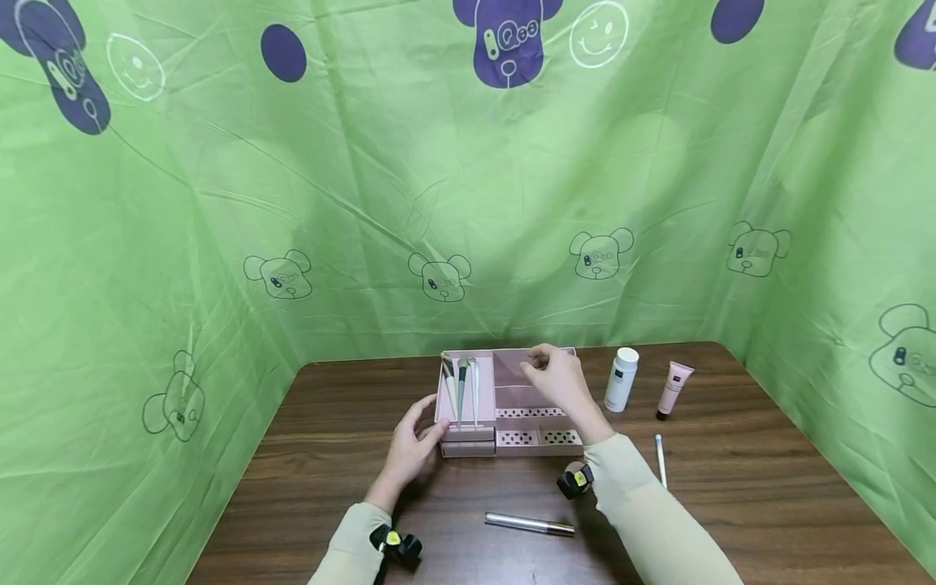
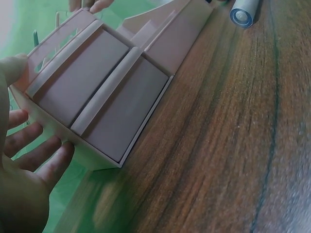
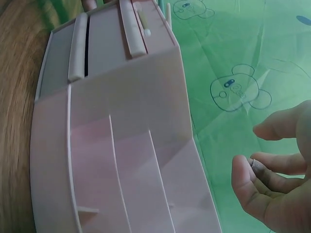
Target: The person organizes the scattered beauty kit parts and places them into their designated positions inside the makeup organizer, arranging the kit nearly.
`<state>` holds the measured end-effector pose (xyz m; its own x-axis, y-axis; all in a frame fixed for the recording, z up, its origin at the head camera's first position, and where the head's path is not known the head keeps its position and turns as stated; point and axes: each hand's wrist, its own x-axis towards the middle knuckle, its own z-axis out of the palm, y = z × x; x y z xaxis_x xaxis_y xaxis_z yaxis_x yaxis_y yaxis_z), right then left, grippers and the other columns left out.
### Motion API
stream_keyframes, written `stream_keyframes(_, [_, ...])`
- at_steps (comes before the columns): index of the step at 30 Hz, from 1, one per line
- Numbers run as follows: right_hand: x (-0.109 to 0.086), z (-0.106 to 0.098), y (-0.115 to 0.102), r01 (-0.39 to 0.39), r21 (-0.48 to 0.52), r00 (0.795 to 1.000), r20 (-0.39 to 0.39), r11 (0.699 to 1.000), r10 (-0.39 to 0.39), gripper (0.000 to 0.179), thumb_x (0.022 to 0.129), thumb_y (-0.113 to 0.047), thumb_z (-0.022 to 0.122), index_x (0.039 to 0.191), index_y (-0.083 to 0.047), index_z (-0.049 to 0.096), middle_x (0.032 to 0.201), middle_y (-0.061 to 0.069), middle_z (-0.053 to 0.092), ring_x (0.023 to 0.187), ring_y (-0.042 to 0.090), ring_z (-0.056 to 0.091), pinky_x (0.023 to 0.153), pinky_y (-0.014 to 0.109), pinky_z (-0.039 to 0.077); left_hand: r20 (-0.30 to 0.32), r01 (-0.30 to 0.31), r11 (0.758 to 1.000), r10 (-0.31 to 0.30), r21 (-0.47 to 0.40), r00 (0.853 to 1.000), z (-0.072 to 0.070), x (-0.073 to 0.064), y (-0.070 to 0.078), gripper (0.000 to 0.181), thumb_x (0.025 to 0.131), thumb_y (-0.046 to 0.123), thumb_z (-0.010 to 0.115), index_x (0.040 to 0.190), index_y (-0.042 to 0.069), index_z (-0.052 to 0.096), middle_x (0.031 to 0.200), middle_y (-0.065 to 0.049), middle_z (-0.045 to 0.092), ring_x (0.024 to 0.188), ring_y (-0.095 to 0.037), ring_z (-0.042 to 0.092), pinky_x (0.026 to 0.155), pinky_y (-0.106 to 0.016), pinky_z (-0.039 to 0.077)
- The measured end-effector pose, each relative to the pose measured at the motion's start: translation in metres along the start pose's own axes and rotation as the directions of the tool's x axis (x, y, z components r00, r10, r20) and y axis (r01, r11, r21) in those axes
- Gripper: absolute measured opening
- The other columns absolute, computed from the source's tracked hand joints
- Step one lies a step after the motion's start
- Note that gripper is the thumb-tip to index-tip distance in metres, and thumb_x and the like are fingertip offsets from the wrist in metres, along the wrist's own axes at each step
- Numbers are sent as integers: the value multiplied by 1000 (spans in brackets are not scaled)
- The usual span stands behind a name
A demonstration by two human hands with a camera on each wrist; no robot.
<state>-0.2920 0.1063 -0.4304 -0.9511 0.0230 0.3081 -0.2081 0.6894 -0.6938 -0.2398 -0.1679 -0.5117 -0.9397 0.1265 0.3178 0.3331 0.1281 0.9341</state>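
A pink desktop organizer (image 1: 468, 434) with two drawers stands at the back middle of the table. My left hand (image 1: 411, 443) rests on its left side. In the left wrist view the thumb (image 2: 14, 68) touches the top front corner, while the fairly straight fingers lie along the side wall. Several makeup brushes (image 1: 461, 386) stand in the organizer's upper left compartment. Over its right compartments is my right hand (image 1: 559, 378), with loosely bent fingers and nothing between them. The right wrist view shows its thumb and fingertips apart beside the stepped compartments (image 3: 141, 160).
Right of the organizer stand a white bottle (image 1: 621, 379) and a pink squeeze tube (image 1: 673, 392) on its dark cap. A thin white stick (image 1: 660, 459) lies near the right sleeve. In front lies a silver tube (image 1: 530, 524). A green curtain (image 1: 366, 203) hangs behind the table.
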Motion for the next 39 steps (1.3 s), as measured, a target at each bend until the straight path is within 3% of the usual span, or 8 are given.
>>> stream_keyframes(5, [-4,-6,10,4,-17,1000,-8,1000,-4,29,85,-24,70,110,-8,71,91,3,73,85,20,67,80,40,55,4,-21,1000,21,3,1000,0,0,1,54,91,5,67,138,-9,45,136,-28,51,121,-39,52,97,-30,53])
stream_keyframes(14, [-13,-16,26,-17,-48,999,-36,999,15,26,85,-26,71,108,-13,71,88,-1,72,82,17,66,77,38,54,16,11,1000,-11,-25,1000,-2,-2,-1,55,92,8,68,139,-8,45,138,-27,50,124,-43,49,102,-44,48])
stream_keyframes(28, [-26,-40,49,-39,-43,999,-1,998,39,28,87,-21,70,111,-6,68,94,7,72,86,22,68,80,40,55,26,15,999,-15,-31,1000,-2,0,-1,56,92,7,67,140,-9,43,141,-28,47,124,-46,48,99,-29,51])
stream_keyframes(35, [-32,-47,65,-34,-85,999,-36,996,31,24,86,-22,71,105,-8,69,87,2,71,81,18,67,78,38,53,24,20,999,-19,-38,1000,-2,-1,-1,55,92,7,66,140,-8,43,140,-27,48,125,-45,48,103,-44,48])
stream_keyframes(39, [-37,-50,70,-37,-106,998,-54,994,32,23,85,-22,71,104,-9,70,86,1,71,79,16,66,76,36,52,22,16,999,-15,-31,1000,-1,-2,-1,55,92,9,67,140,-7,44,140,-27,48,124,-45,48,102,-39,49])
